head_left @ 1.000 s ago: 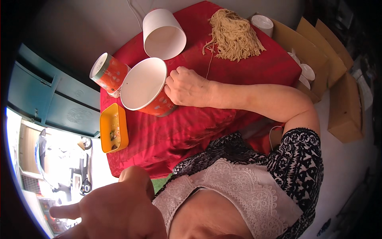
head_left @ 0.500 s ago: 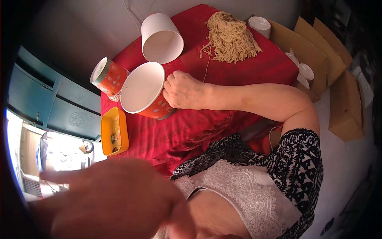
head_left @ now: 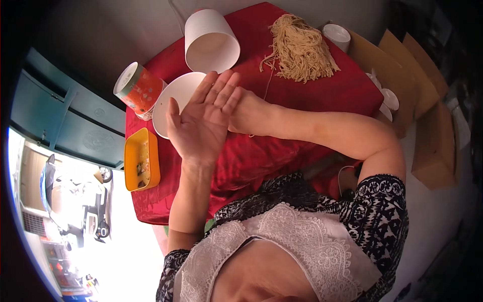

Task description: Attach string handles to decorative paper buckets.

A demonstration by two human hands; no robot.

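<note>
My left hand [head_left: 204, 118] is palm up with its fingers stretched out and nothing in it. It hangs in front of a large paper bucket [head_left: 175, 93] with a white inside, covering much of it. My right hand [head_left: 250, 115] is just behind and right of the left one; its fingers are hidden, so I cannot tell whether it touches the bucket. Behind them a white bucket [head_left: 214, 48] lies tipped, mouth toward me. On the left, a stack of red patterned paper buckets [head_left: 142, 90] leans over. A bundle of beige yarn [head_left: 300, 50] lies at the back right, a thin strand trailing from it.
A yellow tray [head_left: 155, 163] holding small bits stands at the left of the red-covered table [head_left: 282, 153]. Cardboard boxes [head_left: 435, 146] and white round containers [head_left: 338, 34] are at the right. Teal cabinets [head_left: 90, 128] stand left, beside a bright doorway with a scooter [head_left: 98, 214] outside.
My left hand has swung up from the lower left to in front of the bucket, palm now showing. My right hand has shifted slightly right, away from the bucket's side. The view has tilted a little.
</note>
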